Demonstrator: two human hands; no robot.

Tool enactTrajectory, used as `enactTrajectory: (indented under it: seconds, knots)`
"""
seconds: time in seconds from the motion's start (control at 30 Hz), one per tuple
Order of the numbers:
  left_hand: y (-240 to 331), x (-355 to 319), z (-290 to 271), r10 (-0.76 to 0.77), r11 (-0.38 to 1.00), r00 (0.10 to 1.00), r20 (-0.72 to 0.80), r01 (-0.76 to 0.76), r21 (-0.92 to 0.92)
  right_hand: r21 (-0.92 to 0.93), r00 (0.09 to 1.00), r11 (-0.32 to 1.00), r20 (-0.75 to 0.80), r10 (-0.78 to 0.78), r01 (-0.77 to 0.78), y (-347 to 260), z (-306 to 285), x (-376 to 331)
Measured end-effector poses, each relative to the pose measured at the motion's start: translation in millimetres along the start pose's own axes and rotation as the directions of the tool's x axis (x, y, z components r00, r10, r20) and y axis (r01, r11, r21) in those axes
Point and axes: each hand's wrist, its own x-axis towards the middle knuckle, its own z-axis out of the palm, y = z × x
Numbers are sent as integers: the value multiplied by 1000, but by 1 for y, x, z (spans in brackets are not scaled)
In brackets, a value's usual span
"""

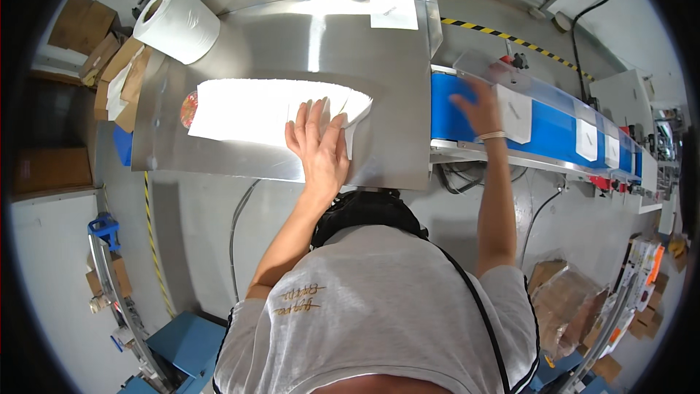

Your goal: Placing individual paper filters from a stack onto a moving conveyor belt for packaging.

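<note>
A long fanned row of thin white paper-like packets [244, 111] lies on the steel table [379, 66]. My left hand [319, 149] rests on its right end, fingers stretched out over the packets. A lifted edge stands up beside the fingertips. Over the near end of the blue conveyor belt [543, 120] is my right hand [481, 109], slightly blurred, its fingers apart with nothing seen in them. Just right of that hand a flat white packet [515, 115] lies on the belt. Farther along are two more white packets, one of them here [586, 140].
A big white paper roll [179, 23] stands at the table's far left, near cardboard boxes [125, 76]. A red patterned round object [189, 109] touches the row's left end. One white packet [394, 12] lies at the back right. A clear guard [532, 82] runs along the conveyor.
</note>
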Motion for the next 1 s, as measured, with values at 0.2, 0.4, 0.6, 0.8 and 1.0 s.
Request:
enactTrajectory:
  seconds: [0.2, 0.4, 0.6, 0.8, 1.0]
  knots:
    - [4, 4, -7, 66, 998, 993, 103, -65, -6, 500, 770, 846, 461, -442, 186, -115, 54, 15]
    - [-7, 6, -8, -76, 997, 997, 3, 76, -15, 549, 880, 801, 471, -59, -240, -51, 63, 0]
    - [-11, 4, -5, 5, 999, 999, -41, -3, 35, 125, 784, 775, 69, 616, -620, 59, -8, -5]
    - [-9, 4, -4, -12, 1000, 999, -47, 12, -1, -371, 942, 873, -228, 246, -317, 12, -10, -5]
    - [-8, 7, -11, 41, 999, 998, 45, -39, -29, 495, 832, 865, 444, -333, 81, -132, 47, 11]
